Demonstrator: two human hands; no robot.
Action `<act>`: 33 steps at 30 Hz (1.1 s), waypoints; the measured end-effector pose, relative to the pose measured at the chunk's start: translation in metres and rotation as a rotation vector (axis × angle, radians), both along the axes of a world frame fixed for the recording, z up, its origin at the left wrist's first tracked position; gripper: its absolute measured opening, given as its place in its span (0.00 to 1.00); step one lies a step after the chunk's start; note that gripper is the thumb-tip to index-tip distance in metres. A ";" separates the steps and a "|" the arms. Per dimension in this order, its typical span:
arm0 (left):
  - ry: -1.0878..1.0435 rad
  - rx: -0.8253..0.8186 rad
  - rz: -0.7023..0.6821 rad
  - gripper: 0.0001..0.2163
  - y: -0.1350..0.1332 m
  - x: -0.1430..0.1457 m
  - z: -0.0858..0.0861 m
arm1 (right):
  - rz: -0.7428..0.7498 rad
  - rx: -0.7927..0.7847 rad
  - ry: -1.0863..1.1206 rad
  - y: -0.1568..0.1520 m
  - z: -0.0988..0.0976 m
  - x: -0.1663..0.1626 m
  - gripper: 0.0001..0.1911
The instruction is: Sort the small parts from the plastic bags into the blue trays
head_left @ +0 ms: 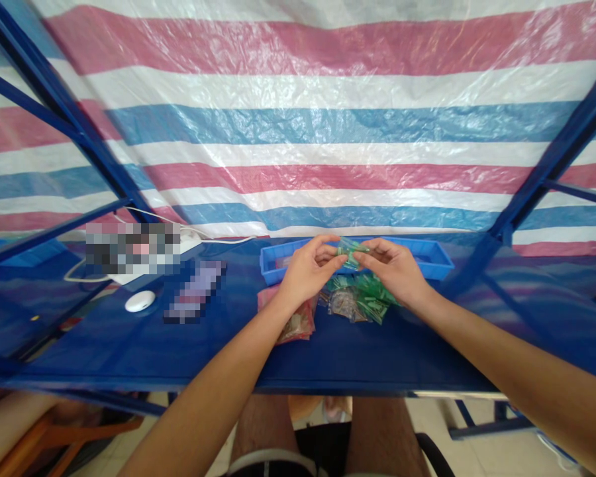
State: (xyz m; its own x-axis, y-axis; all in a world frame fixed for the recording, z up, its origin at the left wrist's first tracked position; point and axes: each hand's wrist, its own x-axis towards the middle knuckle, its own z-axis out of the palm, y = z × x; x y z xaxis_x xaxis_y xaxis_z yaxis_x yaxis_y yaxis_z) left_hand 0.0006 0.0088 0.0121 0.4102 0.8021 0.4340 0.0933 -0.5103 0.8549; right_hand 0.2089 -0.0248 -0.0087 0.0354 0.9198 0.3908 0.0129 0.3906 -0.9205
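Note:
Between my two hands, above the front wall of a long blue tray (430, 260), is a small clear plastic bag (350, 253) with green pieces in it. My left hand (314, 265) pinches its left side with thumb and fingers. On the other side my right hand (392, 266) grips it the same way. Below them on the table lie several green packets (375, 295) and a clear bag of small brownish parts (347, 303). A pile of reddish plastic bags (298, 323) sits under my left wrist, partly hidden by the forearm.
Left on the blue table (377, 364) are a white round case (140, 301), a blurred purple flat object (196, 291) and a white power strip (183, 246) with cables. Blue metal posts (541, 159) frame a striped plastic sheet (328, 126). Another person's arm (14, 424) shows at lower left.

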 end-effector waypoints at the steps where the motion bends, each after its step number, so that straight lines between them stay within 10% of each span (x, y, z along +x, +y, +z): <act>1: -0.001 0.028 0.027 0.19 0.000 0.000 0.001 | -0.013 -0.001 0.003 0.000 0.001 0.000 0.19; 7: 0.101 0.255 0.107 0.11 -0.004 -0.001 0.007 | -0.116 -0.008 0.045 -0.002 0.007 0.001 0.21; 26: -0.119 -0.082 -0.114 0.19 0.003 0.003 -0.004 | 0.059 0.015 -0.041 -0.001 0.000 -0.001 0.22; 33: 0.077 0.198 0.089 0.12 -0.005 -0.002 0.010 | -0.042 -0.024 0.050 0.000 0.001 0.000 0.22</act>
State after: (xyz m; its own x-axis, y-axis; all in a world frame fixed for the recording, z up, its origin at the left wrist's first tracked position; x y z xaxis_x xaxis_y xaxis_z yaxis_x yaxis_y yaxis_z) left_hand -0.0015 0.0042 0.0222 0.3798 0.7390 0.5564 0.2065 -0.6540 0.7277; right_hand 0.2094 -0.0251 -0.0075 0.0933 0.9261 0.3655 -0.0175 0.3686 -0.9294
